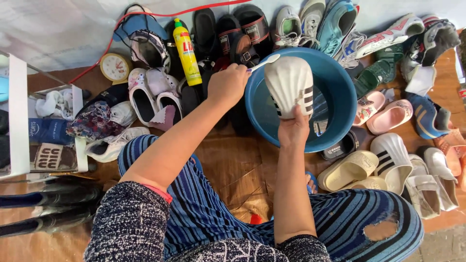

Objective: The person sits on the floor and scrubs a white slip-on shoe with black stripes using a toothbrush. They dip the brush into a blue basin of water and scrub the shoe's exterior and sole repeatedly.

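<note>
Scrubbing is judged under way: a white slipper (290, 83) is gripped at its heel by the right hand (292, 130) over the blue basin (340, 82), a toothbrush (266, 63) is clasped in the left hand (228, 85) at its toe, and firm strokes across the ribbed upper are called for next.

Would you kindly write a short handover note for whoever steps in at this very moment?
Left hand: shut on a toothbrush, bristles at the toe of the white slide sandal.
Right hand: grips that sandal from below, over the blue basin.
Yellow detergent bottle stands left of the basin.
Done: cannot tell.
Left: its matching white striped sandal lies on the floor to the right, among many other shoes.
</note>
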